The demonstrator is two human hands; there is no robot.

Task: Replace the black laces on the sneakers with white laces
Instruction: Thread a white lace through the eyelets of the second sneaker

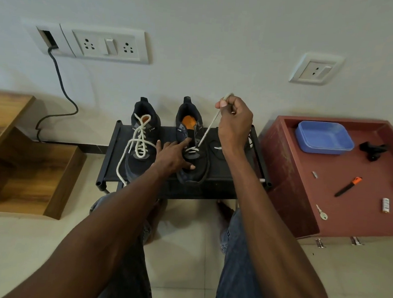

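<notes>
white lace [207,129] – taut below right grip [233,119]

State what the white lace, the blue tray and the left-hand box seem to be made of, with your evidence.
White lace: woven cord, probably cotton; twisted rope texture. Blue tray: likely plastic; smooth, even colour, rounded corners. Box: wood or wood-look laminate; visible grain.

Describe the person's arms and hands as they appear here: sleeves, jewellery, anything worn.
Both forearms are bare up to the frame edge, with no sleeve in view. The left hand and right hand wear no gloves, and no watch, bracelet or ring shows on either. Below the arms, the legs are in blue denim jeans.
</notes>
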